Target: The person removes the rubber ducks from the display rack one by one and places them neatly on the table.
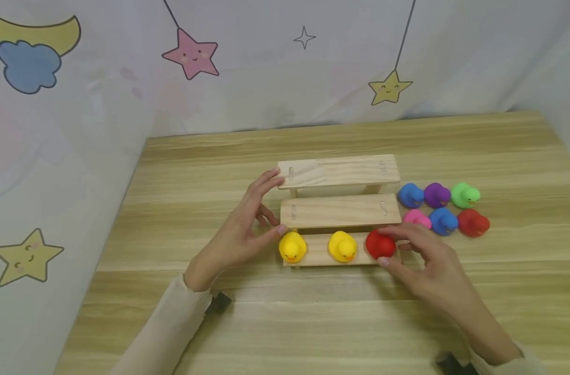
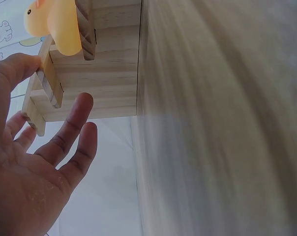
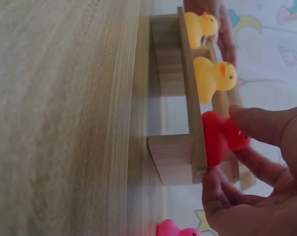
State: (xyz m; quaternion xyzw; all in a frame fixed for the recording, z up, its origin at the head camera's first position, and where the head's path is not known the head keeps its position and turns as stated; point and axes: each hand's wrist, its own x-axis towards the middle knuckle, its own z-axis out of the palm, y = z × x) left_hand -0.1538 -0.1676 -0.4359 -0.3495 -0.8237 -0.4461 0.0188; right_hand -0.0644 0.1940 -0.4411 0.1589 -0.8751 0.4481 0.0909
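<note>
A three-step wooden rack [image 1: 339,211] stands on the table. On its lowest step sit two yellow rubber ducks, the left one [image 1: 292,248] at the end and the other [image 1: 343,247] near the middle. At the right end of that step, my right hand [image 1: 427,260] pinches a red rubber duck [image 3: 216,140] between thumb and fingers, its base at the board. My left hand [image 1: 238,234] spreads along the rack's left end. Its thumb [image 2: 21,69] touches the middle step's corner, and fingertips rest at the top step's edge.
Right of the rack, more rubber ducks stand in two rows: a blue [image 1: 410,196], a purple [image 1: 437,195] and a green one [image 1: 465,195] behind; a pink [image 1: 417,218], a blue [image 1: 443,222] and a red one [image 1: 474,223] in front. A printed curtain [image 1: 266,94] hangs behind the table.
</note>
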